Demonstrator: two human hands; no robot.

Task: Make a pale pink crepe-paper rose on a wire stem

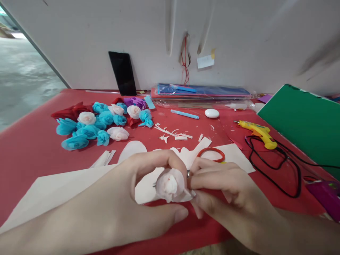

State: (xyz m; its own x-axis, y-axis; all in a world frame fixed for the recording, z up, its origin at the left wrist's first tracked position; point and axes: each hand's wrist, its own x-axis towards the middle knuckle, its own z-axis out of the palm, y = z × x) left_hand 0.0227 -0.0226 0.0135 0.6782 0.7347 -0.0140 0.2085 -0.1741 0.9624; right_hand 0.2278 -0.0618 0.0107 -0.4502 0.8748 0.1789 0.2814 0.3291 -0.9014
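Note:
A pale pink paper flower is between my two hands, low in the middle of the view. My left hand curves around it from the left, index finger over the top and thumb below, closed on the flower. From the right, my right hand pinches a pale strip at the flower's edge between thumb and fingers. A thin metal tip shows at the flower's left side. Behind my hands lie scissors with a red handle on cut white paper, their blades mostly hidden.
Blue, white, red and purple paper flowers lie at the left. A yellow glue gun with a black cord and a green board are at the right. Farther back are a white oval object, a blue pen and a leaning phone.

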